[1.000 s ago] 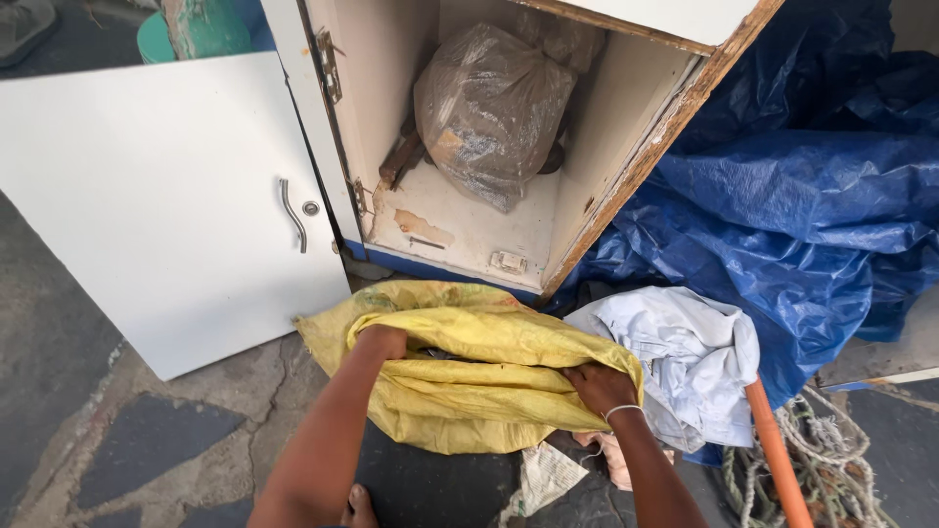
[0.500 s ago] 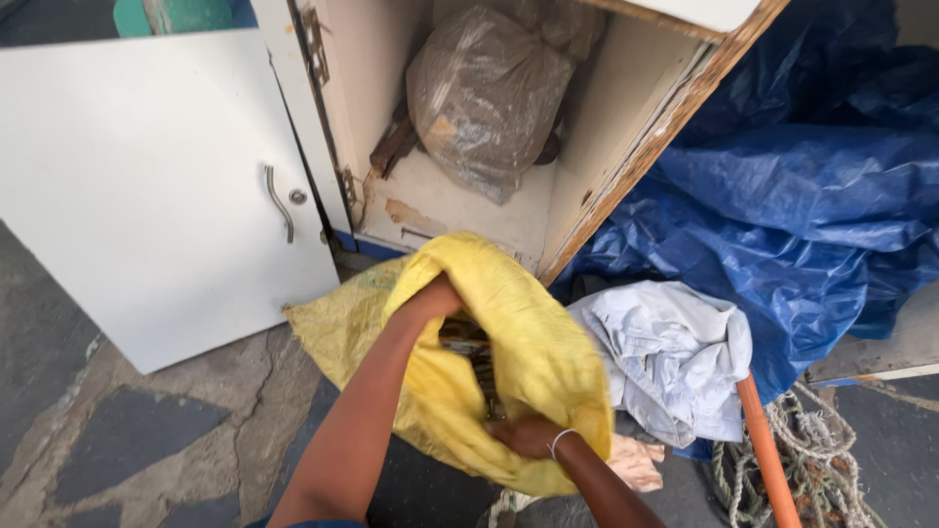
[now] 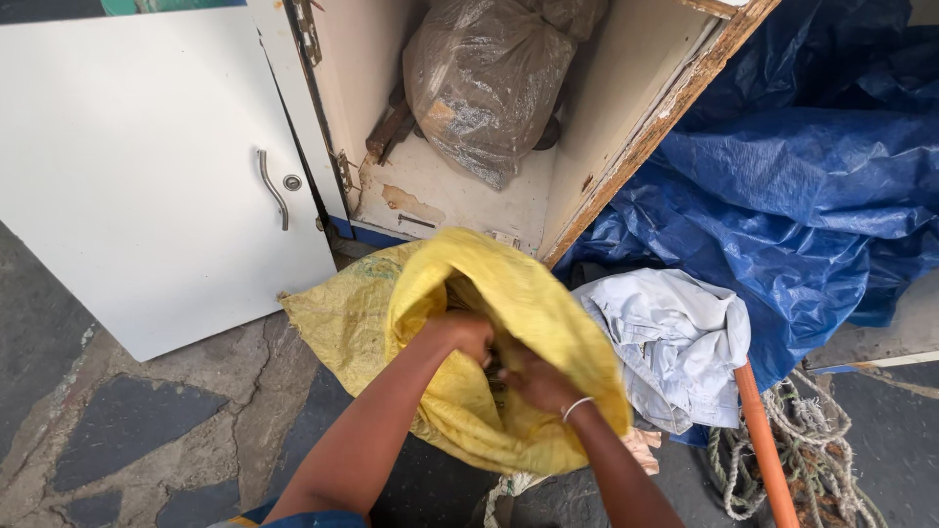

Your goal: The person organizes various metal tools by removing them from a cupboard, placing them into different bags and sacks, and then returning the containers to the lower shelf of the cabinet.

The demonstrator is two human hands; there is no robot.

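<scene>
A yellow woven sack [image 3: 509,293] lies on the stone floor in front of an open cabinet, its mouth pulled up toward me. My left hand [image 3: 462,334] and my right hand [image 3: 536,379] both reach into the mouth, fingers curled around something dark inside that I cannot make out. The right wrist wears a thin bracelet. The sack's far side folds over above my hands and its left part lies flat on the ground.
A white cabinet [image 3: 626,127] stands open with its door [image 3: 147,176] swung left; a dusty clear plastic bag [image 3: 484,83] sits inside. A white cloth [image 3: 675,337], blue tarpaulin [image 3: 802,186], orange pipe [image 3: 768,460] and coiled rope [image 3: 831,479] lie to the right.
The sack went from lying flat under both hands to being opened. Both hands have moved together into its mouth.
</scene>
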